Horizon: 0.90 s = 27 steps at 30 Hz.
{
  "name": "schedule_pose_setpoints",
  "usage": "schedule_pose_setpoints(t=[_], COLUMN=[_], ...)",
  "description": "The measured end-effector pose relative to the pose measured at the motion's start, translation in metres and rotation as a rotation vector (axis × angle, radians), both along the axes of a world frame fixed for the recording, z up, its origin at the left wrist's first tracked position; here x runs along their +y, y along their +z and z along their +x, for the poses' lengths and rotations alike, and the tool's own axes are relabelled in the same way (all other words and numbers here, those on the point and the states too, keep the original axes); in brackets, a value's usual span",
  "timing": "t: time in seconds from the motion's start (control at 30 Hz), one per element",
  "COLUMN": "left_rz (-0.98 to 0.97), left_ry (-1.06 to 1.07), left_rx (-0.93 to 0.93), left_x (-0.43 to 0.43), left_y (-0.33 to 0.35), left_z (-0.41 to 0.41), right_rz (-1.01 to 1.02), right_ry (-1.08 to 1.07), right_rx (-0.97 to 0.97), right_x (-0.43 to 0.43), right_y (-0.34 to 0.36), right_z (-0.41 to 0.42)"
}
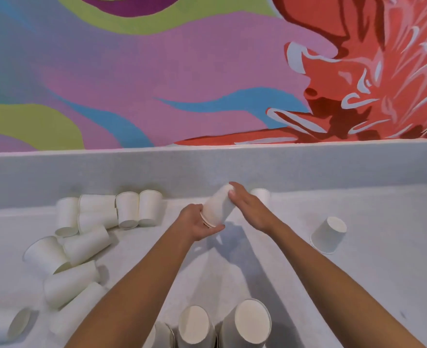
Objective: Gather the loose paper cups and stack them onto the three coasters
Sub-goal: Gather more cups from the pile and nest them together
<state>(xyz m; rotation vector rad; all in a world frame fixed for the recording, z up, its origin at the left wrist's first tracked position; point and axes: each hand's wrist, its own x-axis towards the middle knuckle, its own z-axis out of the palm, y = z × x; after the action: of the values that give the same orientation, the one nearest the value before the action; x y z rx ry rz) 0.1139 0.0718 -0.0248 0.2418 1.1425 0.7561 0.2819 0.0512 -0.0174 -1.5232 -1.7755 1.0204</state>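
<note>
Nested paper cups (218,206), held above the middle of the worktop (358,285), tilted: closed base up and away toward the back ledge, rims down and toward the body, long axis slanting from lower left to upper right. Left hand (199,223) curled under the rims, grip closed around them; right hand (247,208) flat against the upper side near the base, fingers (233,190) barely bent, pressing rather than clasping. Best done, by the look of it, with a straight push along that axis, rims kept square to avoid crushing. Loose cups (86,242) lying scattered at left; one more (329,234) tipped at right. Three upside-down stacks (251,322) at the near edge; coasters hidden.
</note>
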Motion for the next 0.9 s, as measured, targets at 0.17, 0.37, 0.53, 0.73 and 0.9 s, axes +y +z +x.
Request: schedule_pose_setpoints(t=[0.17,0.37,0.53,0.73,0.9], left_rz=[0.075,0.118,0.069,0.014,0.043], left_ry=[0.075,-0.009,0.112,0.160,0.165], left_rx=[0.074,0.227,0.026,0.052,0.124], left_x=[0.012,0.021,0.025,0.027,0.021], left_y=[-0.009,-0.030,-0.036,-0.031,-0.027], left_z=[-0.001,-0.013,-0.023,-0.030,-0.044], right_rz=[0.135,-0.176,-0.301,-0.176,-0.253], right_ry=[-0.602,-0.667,-0.720,-0.388,0.014], right_rx=[-0.471,-0.406,-0.299,0.078,0.111], right_x=[0.031,0.051,0.060,0.056,0.043], right_y=[-0.036,-0.062,-0.077,-0.054,-0.015], right_z=[0.028,0.033,0.021,0.022,0.028])
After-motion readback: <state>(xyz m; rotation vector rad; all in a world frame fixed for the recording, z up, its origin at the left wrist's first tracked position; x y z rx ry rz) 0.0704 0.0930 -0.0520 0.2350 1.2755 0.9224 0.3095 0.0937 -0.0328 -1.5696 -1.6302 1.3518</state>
